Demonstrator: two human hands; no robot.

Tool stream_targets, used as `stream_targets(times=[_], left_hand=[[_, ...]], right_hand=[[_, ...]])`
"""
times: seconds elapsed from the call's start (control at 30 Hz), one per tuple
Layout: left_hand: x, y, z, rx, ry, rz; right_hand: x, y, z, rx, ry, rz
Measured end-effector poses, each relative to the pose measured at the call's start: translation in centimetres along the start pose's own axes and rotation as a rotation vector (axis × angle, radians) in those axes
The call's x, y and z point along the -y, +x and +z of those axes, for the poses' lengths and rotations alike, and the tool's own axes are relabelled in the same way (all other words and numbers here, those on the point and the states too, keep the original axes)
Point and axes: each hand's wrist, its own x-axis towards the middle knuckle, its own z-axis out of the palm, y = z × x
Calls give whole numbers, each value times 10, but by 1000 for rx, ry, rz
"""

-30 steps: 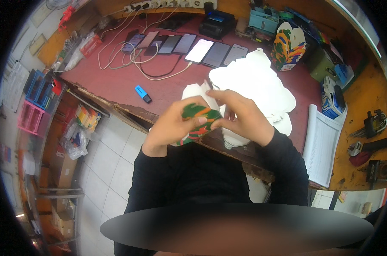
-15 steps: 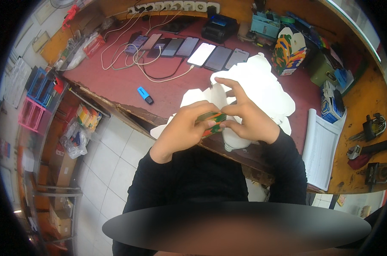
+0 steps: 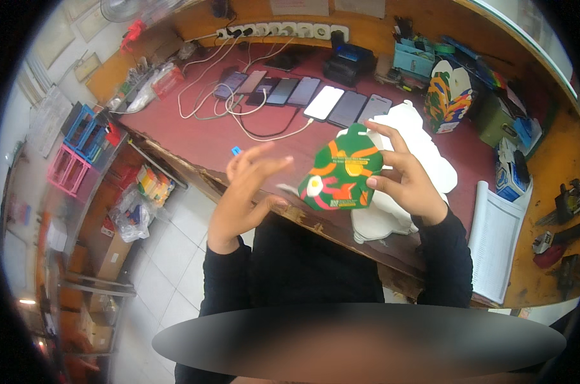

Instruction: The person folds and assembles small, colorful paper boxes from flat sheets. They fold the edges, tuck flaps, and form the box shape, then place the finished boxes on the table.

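My right hand (image 3: 402, 176) holds up a flat green card package (image 3: 341, 173) with orange and red shapes and a hang hole at its top. My left hand (image 3: 245, 189) is raised to its left, fingers spread, holding nothing and not touching the package. Both hands hover over the front edge of a dark red worktop (image 3: 200, 137). Under and behind the package lies a stack of white flat card blanks (image 3: 418, 144). A small blue object (image 3: 236, 151) peeks out just behind my left fingers.
A row of several phones (image 3: 315, 102) lies at the back with white cables (image 3: 239, 112) to a power strip (image 3: 277, 30). A colourful box (image 3: 448, 96) and blue and green containers stand at the right. White ruled sheets (image 3: 494, 240) lie near right. Pink and blue crates (image 3: 72, 153) sit left.
Both hands were closed together on the folded package near the table edge. Now the left hand has let go and opened, and the right hand has lifted the package, flat and facing me.
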Motion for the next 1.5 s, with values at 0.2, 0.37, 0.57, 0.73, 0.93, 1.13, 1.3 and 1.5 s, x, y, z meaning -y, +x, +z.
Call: stream_targets(times=[0.2, 0.37, 0.57, 0.73, 0.93, 1.13, 1.3, 1.5], left_hand=[[-22, -1, 21, 29, -251, 28], [-42, 11, 26, -4, -6, 177], [-51, 9, 42, -10, 408, 207], [-40, 3, 66, -55, 363, 248], [-27, -12, 102, -63, 47, 80], [-30, -22, 131, -192, -22, -83], [-39, -30, 138, -256, -226, -137], [-36, -23, 131, -198, -363, 23]], right_hand=[[11, -5, 21, -111, -37, 96], [16, -12, 15, -176, -202, -54], [28, -15, 2, -7, -773, -319], [27, -15, 5, 178, -491, 100], [-4, 0, 14, 216, -394, 72], [-22, -3, 19, 143, -340, 45], [-29, -4, 20, 130, -323, 119], [-18, -2, 17, 196, -328, 56]])
